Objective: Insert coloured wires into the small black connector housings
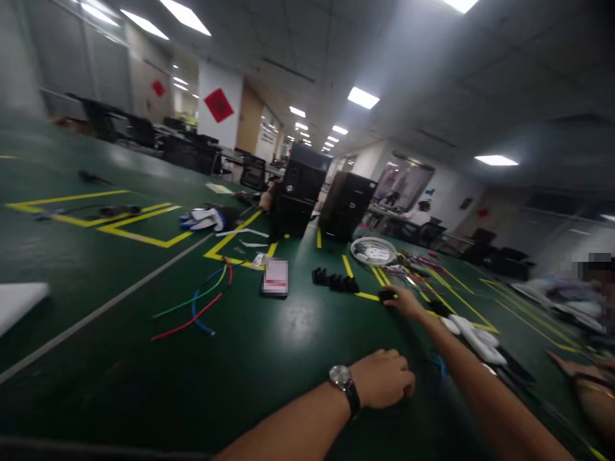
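Observation:
My right hand (404, 302) reaches forward over the green table, its fingers closed on a small black piece (385, 294) at the tabletop. To the left of it lies a row of black parts (335, 280), similar in colour; blur hides their exact kind. My left hand (384, 379), with a watch (342, 379) on the wrist, lies nearer to me on the table. Its fingers are curled in, and I see nothing in them. Left of the black parts is a small pink-and-white box (275, 277), partly pixelated.
Red, green and blue wires (195, 310) lie left. Two black computer cases (346, 205) stand behind. A clear round tub (373, 250), a tangle of wires (418, 272) and a white power strip (475, 339) are right. Gloves (204, 219) lie far left. Another person's hand (571, 368) rests at far right.

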Demonstrator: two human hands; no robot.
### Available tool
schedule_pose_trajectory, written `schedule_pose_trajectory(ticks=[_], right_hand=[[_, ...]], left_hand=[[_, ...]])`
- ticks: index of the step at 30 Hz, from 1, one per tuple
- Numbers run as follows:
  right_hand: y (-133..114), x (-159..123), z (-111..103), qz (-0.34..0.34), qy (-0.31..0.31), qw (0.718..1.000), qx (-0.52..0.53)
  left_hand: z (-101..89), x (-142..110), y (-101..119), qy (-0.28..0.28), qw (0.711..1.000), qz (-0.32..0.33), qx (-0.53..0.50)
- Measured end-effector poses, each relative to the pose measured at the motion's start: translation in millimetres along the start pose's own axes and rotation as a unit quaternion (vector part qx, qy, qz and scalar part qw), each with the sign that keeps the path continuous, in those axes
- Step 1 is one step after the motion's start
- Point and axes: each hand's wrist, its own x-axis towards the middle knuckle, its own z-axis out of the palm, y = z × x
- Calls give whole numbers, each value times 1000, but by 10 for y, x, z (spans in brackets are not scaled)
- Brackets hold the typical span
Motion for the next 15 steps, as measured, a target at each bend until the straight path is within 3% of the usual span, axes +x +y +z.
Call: schedule_pose_trajectory(ticks=[2,4,9,15], right_hand=[[295,96,-72,19,-20,1000,0],[417,239,5,9,-42,999,14],[345,502,298,-49,-64,995,52],[202,478,393,-89,-50,992,79]], left_hand=[[0,70,-65,-36,983,62,169],[-10,76,-83,-46,968,79,234],[-44,34,-22,-56,969,50,237],[-64,46,77,-68,978,23,194]])
